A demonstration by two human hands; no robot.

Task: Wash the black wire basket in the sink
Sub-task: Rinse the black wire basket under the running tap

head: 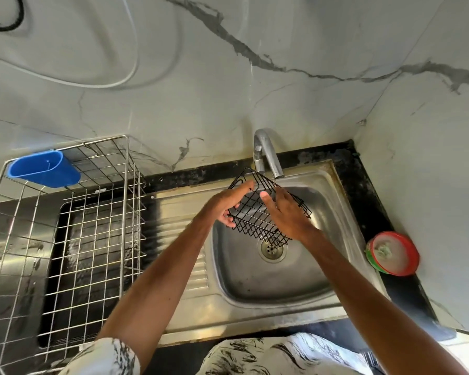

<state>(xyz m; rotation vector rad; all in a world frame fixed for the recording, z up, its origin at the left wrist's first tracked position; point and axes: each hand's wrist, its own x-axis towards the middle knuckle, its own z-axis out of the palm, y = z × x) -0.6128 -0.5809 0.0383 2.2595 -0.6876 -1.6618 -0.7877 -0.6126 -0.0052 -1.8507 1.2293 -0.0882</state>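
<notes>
Nearest to us, two bare forearms reach from a white, black-streaked garment [268,355] out over the near rim of the stainless steel sink [255,309]. We judge the reach is meant to keep the work over the basin, so that drips fall in and run to the round perforated drain [272,249].

Just beyond and above the drain, both hands hold the small black wire basket [255,216] in the air, clear of the sink floor and tilted, with its open side turned toward us. The left hand [228,205] grips the basket's left edge, fingers curled under it. The right hand [289,216] clasps the right side, thumb laid on the inner mesh. With a grip on both sides the light basket can be turned, we think, so every face gets rinsed.

Its far corner sits just under the spout of the curved chrome tap [267,152], ready for the flow, though we cannot make out any stream.

To the left, on the drainboard, a chrome wire dish rack [92,212] with a blue plastic cutlery cup [45,170] hooked on its far rim likely waits for the clean basket. On the black counter to the right sits a round red-and-green tub [393,253], with pale contents.
</notes>
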